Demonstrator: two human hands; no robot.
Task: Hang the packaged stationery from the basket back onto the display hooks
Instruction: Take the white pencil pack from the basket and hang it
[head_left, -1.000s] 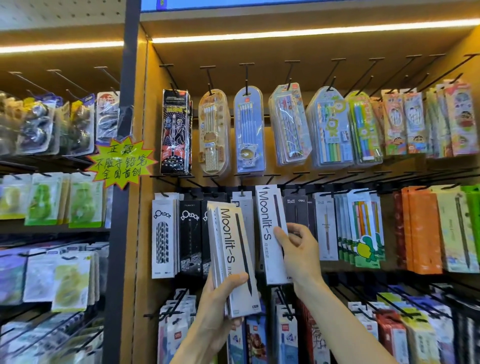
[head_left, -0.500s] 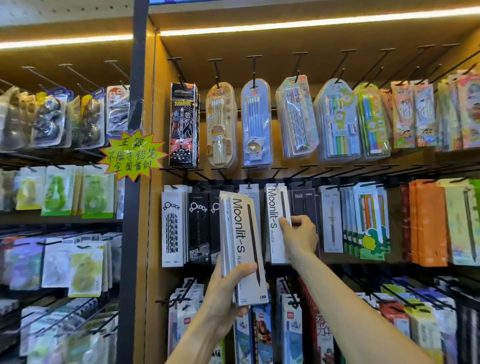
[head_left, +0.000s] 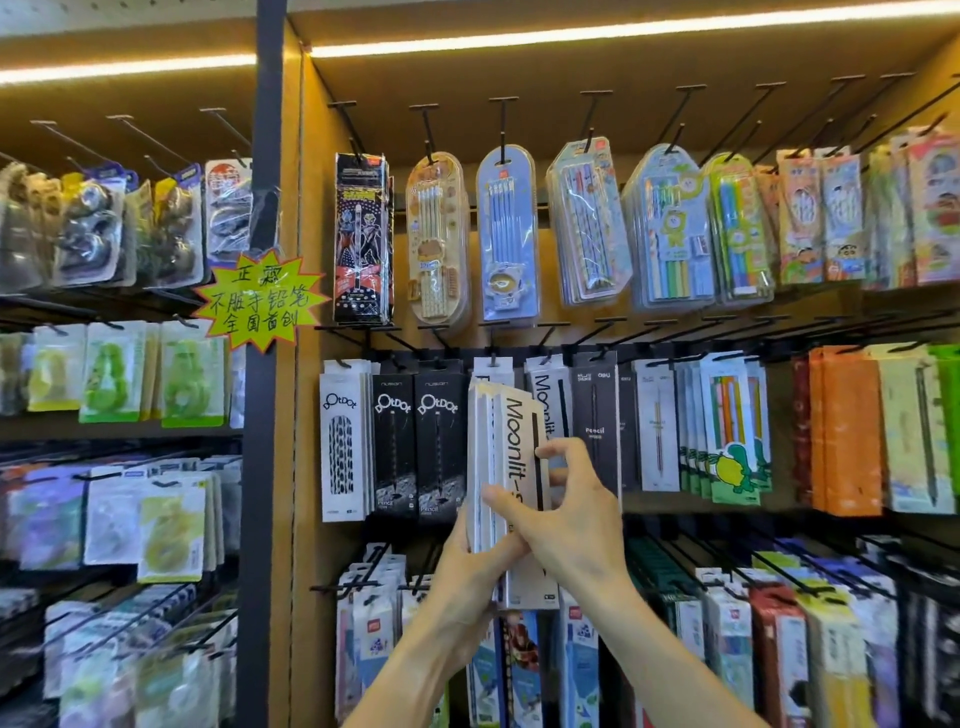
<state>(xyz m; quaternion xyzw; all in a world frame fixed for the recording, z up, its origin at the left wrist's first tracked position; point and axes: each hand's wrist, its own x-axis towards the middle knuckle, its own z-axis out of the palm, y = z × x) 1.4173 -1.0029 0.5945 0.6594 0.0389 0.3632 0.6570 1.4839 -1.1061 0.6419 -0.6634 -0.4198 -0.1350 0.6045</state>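
My left hand (head_left: 470, 566) grips the lower part of a stack of white "Moonlit-S" pencil boxes (head_left: 511, 452), held upright in front of the middle row of hooks. My right hand (head_left: 563, 506) has its thumb and fingers curled round the front box of that stack. Behind them another white Moonlit-S box (head_left: 545, 400) hangs on a black display hook (head_left: 545, 338). No basket shows in the head view.
Black DotDot pencil boxes (head_left: 418, 441) hang left of the stack, dark Pencil boxes (head_left: 595, 415) to its right. Blister packs of pencils (head_left: 506, 234) fill the top row. More packs hang below. A black upright post (head_left: 262, 467) and a yellow starburst sign (head_left: 260, 301) stand at left.
My right hand has left the box hanging on the hook and come back to the stack, now pinching its front box. My left hand has raised the stack slightly.
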